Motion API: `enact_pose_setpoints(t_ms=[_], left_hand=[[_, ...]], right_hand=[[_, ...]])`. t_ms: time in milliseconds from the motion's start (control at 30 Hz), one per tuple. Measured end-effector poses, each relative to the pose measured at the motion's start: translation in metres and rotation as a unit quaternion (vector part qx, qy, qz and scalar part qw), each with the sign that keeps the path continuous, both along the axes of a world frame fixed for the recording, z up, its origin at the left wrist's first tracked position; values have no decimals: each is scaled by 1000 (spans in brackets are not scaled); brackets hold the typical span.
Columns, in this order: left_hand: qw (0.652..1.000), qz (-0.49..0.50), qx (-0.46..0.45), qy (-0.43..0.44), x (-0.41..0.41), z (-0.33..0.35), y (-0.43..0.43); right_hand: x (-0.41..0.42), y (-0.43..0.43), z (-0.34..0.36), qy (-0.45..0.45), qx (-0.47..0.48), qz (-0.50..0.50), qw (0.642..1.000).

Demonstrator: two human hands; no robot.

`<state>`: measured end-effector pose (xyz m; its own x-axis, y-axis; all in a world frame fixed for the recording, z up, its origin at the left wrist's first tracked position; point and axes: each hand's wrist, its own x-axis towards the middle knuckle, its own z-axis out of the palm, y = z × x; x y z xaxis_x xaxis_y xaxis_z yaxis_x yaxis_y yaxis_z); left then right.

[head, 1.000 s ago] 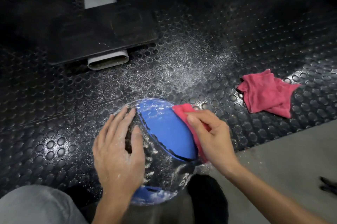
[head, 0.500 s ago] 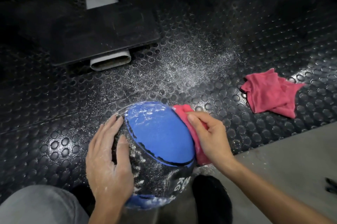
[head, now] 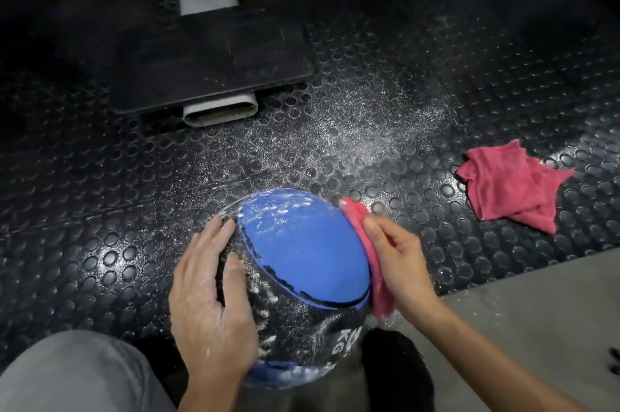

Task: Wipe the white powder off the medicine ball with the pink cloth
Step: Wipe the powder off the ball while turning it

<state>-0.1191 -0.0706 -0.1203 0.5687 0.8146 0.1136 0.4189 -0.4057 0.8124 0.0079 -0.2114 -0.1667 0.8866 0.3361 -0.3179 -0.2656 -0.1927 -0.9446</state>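
1. The medicine ball (head: 302,257) sits low in front of us on the studded black floor mat (head: 100,210), close to the mat's near edge where a grey floor strip (head: 536,311) begins.
2. A large blue panel faces up and is ringed by a thin black seam. The rest of the ball that we can see is black, with white "KG" lettering (head: 339,346) low on its near side.
3. White powder (head: 278,210) streaks the far part of the blue panel. It also flecks the black side and clouds a blue patch at the bottom.
4. Our left hand (head: 208,304) lies flat on the black left side. Its grip is released, the fingers are straight and the skin is dusted white.
5. Our right hand (head: 399,264) has its grip closed on the pink cloth (head: 360,230). Its fingers bend over the fabric and press it against the ball's right side.
6. A second pink cloth (head: 513,190) lies crumpled on the mat towards its right edge, well apart from the ball.
7. Loose powder (head: 362,129) is scattered over the mat beyond the ball.
8. Towards the far left of the mat stands a black base plate (head: 208,65), with a grey tube end (head: 219,109) at its near edge.
9. A grey trouser leg (head: 77,374) and a black shoe (head: 396,368) flank the ball at the near edge.
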Motion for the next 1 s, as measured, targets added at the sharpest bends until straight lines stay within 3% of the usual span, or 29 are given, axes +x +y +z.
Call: enact_pose_setpoints(t_ms=[67,133,167,233,300,367,400,500,533,567,633,667,733,767,800,867,933,1000], left_hand=[[1000,-1,0,8,1,1,0],[1000,2,0,13,2,1,3],[1000,6,2,15,2,1,4],[1000,22,6,17,3,1,5],[999,43,0,27,3,2,3],[998,48,3,43,3,3,3],[998,39,7,48,3,4,6],[1000,8,-4,28,6,2,17],[1000,3,-10,19,8,2,19],[1000,-3,-9,16,10,2,19],[999,-17,9,32,14,2,14],[999,-21,14,44,15,2,9],[997,-22,19,66,16,2,1],[997,-17,24,77,15,1,-3],[996,-12,32,87,15,1,-7],[994,-4,47,98,14,3,-15],[993,0,65,99,15,3,-20],[990,-3,86,110,16,1,-25]], right_hand=[[-5,-1,-16,187,-19,-35,981],[-8,-1,-20,224,9,-56,973],[-10,0,-15,182,30,-54,981],[-13,3,8,11,64,-18,998],[-14,6,28,-189,34,59,980],[-13,7,25,-256,2,88,963],[-11,6,19,-220,8,70,973],[-1,2,9,4,40,-7,999],[1,0,11,26,38,-14,999],[2,-1,16,-4,30,-11,999],[-1,5,35,-168,4,46,985],[-4,11,45,-267,-11,93,959],[-10,23,57,-446,-71,171,875],[-10,27,58,-496,-108,190,840],[-8,28,57,-501,-127,196,833],[1,25,51,-421,-132,163,882],[16,16,41,-285,-122,89,947],[27,9,40,-198,-120,63,971]])
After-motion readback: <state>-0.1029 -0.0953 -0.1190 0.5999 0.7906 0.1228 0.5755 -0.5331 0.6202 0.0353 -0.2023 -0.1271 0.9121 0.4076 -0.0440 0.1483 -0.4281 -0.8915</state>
